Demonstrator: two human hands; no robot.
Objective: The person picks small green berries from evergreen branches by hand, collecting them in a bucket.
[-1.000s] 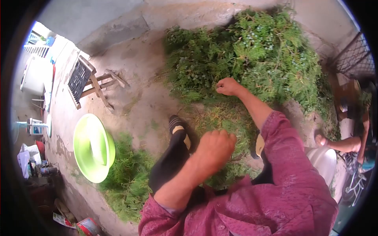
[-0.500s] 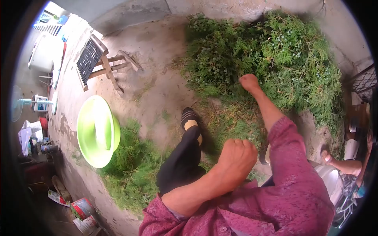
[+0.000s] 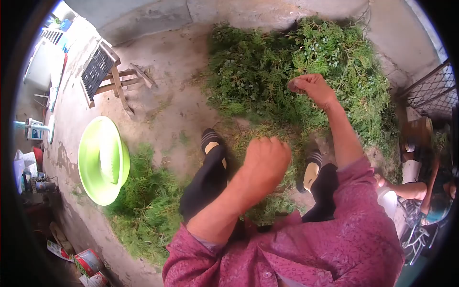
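My left hand [image 3: 268,160] is held in front of my chest, back upward, with its fingers curled into a fist. Whatever it may hold is hidden underneath. My right hand [image 3: 313,90] reaches out over the large heap of green conifer branches [image 3: 334,57], which bear pale bluish cones or berries. Its thumb and fingers are pressed together at the tips; I cannot make out anything between them. More loose green sprigs [image 3: 282,191] lie on the floor between my feet, below my left hand.
A lime-green basin [image 3: 88,165] tilts against a second pile of greenery [image 3: 148,205] on the left. Behind it stands a wooden folding stool [image 3: 114,79] with a woven seat. At the right, another person's limbs [image 3: 406,190] show near a wire-mesh panel [image 3: 435,93]. Cans and cartons [image 3: 89,261] lie lower left.
My right hand has turned from a fist over the branches to thumb and fingertips together, and drawn slightly back. My left hand stays a fist. The whole view has shifted, showing my right foot.
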